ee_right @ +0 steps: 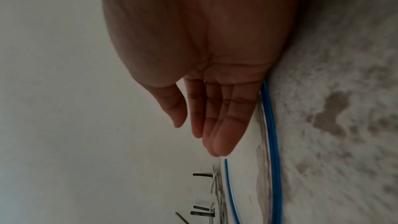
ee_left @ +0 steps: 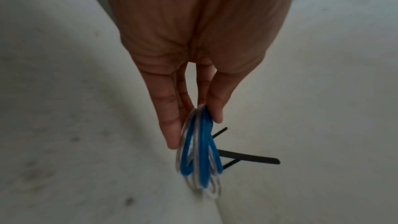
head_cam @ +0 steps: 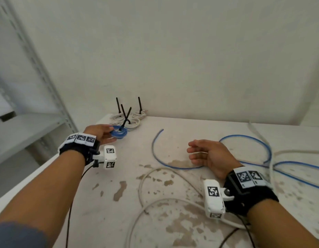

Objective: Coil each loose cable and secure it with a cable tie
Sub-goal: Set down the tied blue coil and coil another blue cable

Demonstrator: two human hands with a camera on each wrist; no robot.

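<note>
A coiled blue cable with a black cable tie sticking up from it sits at the table's far left. My left hand pinches its rim; the left wrist view shows the thumb and fingers on either side of the blue coil and its tie. My right hand hovers open and holds nothing, just over the loose blue cable. In the right wrist view the straight fingers lie beside that blue cable.
Several white coils with upright black ties stand behind the blue coil, by the wall. A loose white cable loops across the worn table near me. More cable lies at the right. A metal shelf rack stands left.
</note>
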